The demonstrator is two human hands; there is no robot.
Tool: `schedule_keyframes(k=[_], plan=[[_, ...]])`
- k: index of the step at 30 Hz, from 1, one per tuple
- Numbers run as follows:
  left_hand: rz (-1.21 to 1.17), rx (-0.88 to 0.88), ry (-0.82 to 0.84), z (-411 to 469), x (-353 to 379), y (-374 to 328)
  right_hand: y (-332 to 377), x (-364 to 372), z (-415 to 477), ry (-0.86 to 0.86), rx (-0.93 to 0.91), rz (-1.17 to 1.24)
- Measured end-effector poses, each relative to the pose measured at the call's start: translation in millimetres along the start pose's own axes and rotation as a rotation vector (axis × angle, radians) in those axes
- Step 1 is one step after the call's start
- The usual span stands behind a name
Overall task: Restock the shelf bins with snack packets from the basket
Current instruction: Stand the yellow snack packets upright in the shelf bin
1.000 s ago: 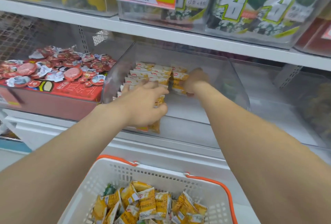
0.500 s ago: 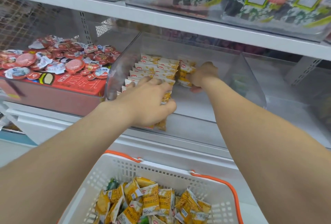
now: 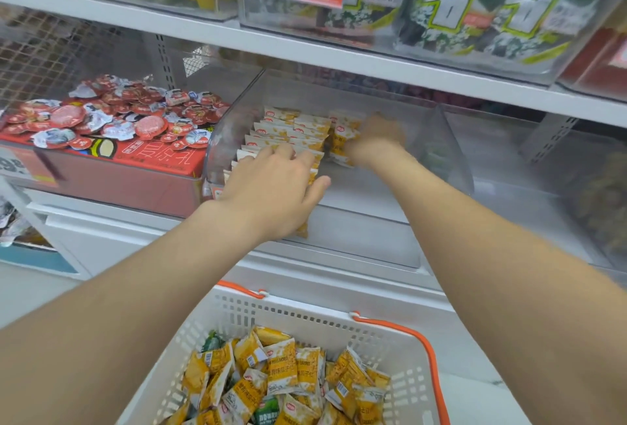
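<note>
Packets (image 3: 291,134) stand on edge in tight rows at the left of the clear bin (image 3: 226,139), and more lie loose in the basket (image 3: 305,314) below. Our left hand (image 3: 271,193) curls over the near row, gripping a few; we should slide them in upright and square against their neighbours. Our right hand (image 3: 373,139), too blurred for us to tell its grip, touches the next column and should brace it. They are small, flat, yellow-and-white pouches, probably slippery and quick to topple.
</note>
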State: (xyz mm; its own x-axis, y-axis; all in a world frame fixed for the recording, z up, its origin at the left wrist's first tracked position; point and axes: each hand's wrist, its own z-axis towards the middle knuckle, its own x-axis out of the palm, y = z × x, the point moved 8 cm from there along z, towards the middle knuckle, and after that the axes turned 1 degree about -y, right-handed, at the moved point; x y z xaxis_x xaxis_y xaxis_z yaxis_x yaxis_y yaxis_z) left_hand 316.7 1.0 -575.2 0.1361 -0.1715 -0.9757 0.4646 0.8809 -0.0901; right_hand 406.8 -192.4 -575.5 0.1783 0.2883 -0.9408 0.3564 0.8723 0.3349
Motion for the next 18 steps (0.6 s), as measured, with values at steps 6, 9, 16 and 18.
schedule_keyframes(k=[6,9,16,18], plan=[[-0.059,0.065,-0.288,-37,-48,-28,21,-57,-126,-0.408,-0.516,0.205],[-0.135,0.002,-0.199,-57,-49,-31,23,-63,-193,-0.427,-0.802,0.162],[-0.053,0.134,0.526,-117,44,-76,-59,55,-273,0.329,-0.81,-0.5],[-0.045,0.198,0.694,-138,72,-88,-89,89,-292,0.526,-0.774,-0.628]])
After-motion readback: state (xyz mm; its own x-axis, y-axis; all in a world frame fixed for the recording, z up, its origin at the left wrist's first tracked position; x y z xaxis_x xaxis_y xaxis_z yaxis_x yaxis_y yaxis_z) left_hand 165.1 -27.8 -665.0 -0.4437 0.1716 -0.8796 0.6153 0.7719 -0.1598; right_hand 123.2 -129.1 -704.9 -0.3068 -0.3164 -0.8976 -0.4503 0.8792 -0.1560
